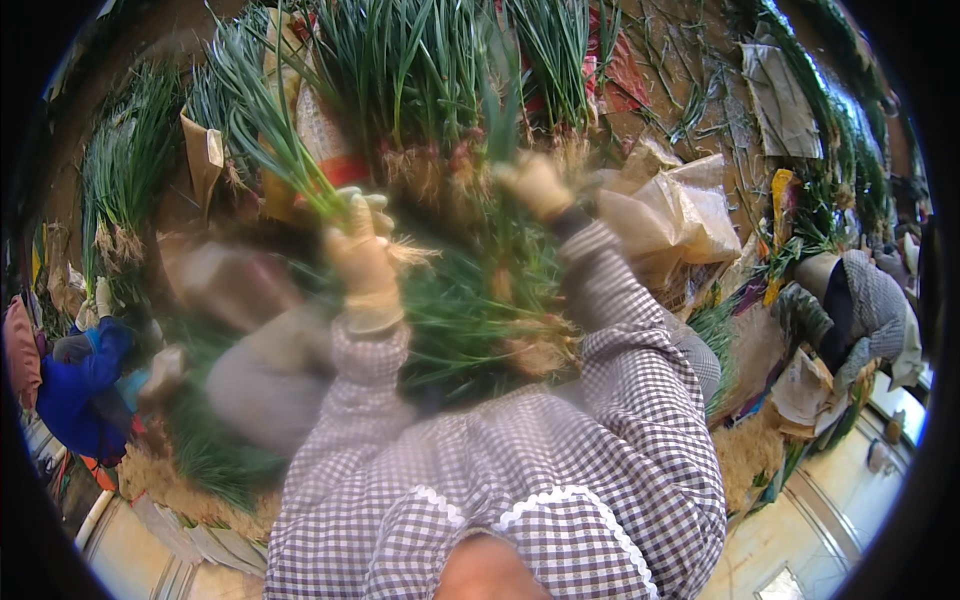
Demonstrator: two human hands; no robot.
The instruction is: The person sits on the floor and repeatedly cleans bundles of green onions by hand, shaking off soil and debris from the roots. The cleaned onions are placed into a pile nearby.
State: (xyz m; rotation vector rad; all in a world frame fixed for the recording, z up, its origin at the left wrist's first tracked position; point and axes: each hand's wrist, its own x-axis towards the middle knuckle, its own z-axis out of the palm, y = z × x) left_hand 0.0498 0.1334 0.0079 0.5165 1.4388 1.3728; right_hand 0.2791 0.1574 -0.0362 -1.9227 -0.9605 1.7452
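My left hand [364, 251], in a pale glove, is closed around a bunch of green onions [319, 184]; their leaves point up and left and their roots stick out to the right. My right hand [536, 184], gloved and blurred by motion, is raised beside upright green leaves; whether it grips any cannot be told. Between and below my hands lies a heap of green onions [457, 330] with roots [540, 349] towards the right. Beyond my hands stand bundles of green onions [420, 67], their reddish bases and roots towards me.
A crumpled beige sack [675, 210] lies at the right, a red sheet [622, 75] behind it. Another onion bundle [131, 157] is at the far left. People in blue [82, 382] and grey [874, 307] clothing sit at either side. Loose leaves [697, 97] litter the ground.
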